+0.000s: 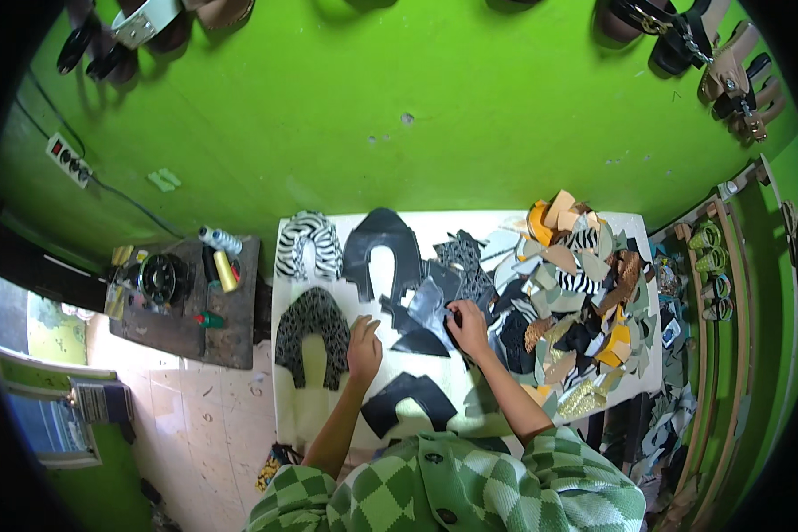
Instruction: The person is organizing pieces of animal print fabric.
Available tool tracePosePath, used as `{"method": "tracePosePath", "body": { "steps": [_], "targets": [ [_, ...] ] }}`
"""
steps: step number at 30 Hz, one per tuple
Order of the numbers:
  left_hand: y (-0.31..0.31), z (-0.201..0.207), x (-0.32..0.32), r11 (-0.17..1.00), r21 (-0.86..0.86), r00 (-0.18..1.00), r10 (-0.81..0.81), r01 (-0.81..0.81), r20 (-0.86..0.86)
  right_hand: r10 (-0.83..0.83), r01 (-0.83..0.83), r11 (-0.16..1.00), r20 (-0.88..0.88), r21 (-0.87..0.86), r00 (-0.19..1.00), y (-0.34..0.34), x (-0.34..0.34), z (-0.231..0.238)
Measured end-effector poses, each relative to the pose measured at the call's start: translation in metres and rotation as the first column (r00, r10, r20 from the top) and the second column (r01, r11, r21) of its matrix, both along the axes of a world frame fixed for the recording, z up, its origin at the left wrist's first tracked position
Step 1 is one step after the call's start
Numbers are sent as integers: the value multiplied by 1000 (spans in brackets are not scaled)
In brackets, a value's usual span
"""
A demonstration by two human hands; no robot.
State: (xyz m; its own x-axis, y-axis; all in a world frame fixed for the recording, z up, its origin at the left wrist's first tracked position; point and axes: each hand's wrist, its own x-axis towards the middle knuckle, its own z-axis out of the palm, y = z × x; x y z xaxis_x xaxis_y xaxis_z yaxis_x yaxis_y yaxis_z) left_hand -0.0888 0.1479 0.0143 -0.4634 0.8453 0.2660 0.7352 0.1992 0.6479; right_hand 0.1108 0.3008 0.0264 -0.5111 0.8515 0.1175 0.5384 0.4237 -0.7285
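My left hand (364, 348) is held over the white table with its fingers loosely apart and nothing in them. It is between a grey-and-black patterned U-shaped piece (314, 319) and some loose black scraps. My right hand (468, 327) has its fingers curled down on a black cut piece (453, 324) at the table's middle; the fingertips are partly hidden. Close by are a shiny dark clear-looking sheet (427, 302) and a black patterned scrap (460, 254). A plain black U-shaped piece (382, 239) and a zebra-striped one (309, 244) rest at the far left. Another black curved piece (409, 396) lies near me.
A big heap of mixed leather-like offcuts (585, 293) covers the right of the white table (288, 417). Left of it stands a sewing machine table (186, 328) with thread cones (225, 269). Sandals (732, 71) hang on the green wall; a wooden rack (714, 355) is at right.
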Motion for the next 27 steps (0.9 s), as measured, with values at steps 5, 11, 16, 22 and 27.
{"method": "tracePosePath", "body": {
  "steps": [5, 11, 16, 22, 27],
  "targets": [
    [-55, 1, 31, 998, -49, 999, 28, -27, 20, 59, -77, 990, 156, 114, 986, -46, 15, 1],
    [-105, -5, 52, 987, -147, 998, 55, -60, -38, 108, -122, 991, 216, 50, 970, -81, 7, 4],
    [-130, -10, 64, 953, -195, 973, 230, -232, -35, 60, -61, 998, 24, 33, 998, -86, 12, -29],
    [-151, -31, 58, 941, 37, 897, 308, -336, 317, 336, -370, 865, -156, -338, 929, -70, 18, -28],
    [-145, -18, 56, 971, 41, 700, 139, -234, 701, 493, -531, 692, -217, -489, 843, -83, 2, -25]
  ]
}}
